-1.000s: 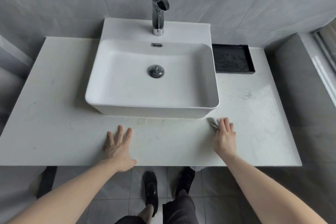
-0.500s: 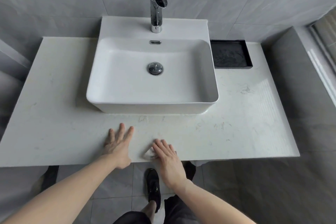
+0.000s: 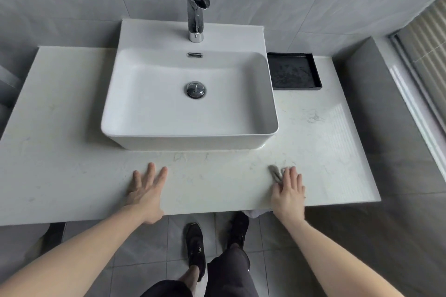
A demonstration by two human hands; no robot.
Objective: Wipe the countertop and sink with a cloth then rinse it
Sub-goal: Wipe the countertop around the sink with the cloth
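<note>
A white marble countertop [image 3: 72, 164] carries a white rectangular vessel sink [image 3: 188, 137] with a chrome faucet [image 3: 196, 12] at its back and a chrome drain plug [image 3: 195, 89] in the basin. My right hand [image 3: 288, 190] presses flat, fingers straight, on a small grey cloth [image 3: 275, 172] near the counter's front edge, in front of the sink's right corner. Only the cloth's left end shows past my fingers. My left hand [image 3: 147, 188] rests flat on the counter in front of the sink's left half, fingers spread.
A black tray [image 3: 316, 72] sits on the counter at the back right beside the sink. A grey ledge [image 3: 376, 113] and a window frame bound the right side. Grey tiled wall behind. My feet in black shoes [image 3: 195, 246] stand on the tiled floor below.
My right hand swept the cloth left along the front of the counter, close to my left hand, and is now back at the right. My left hand stayed planted.
</note>
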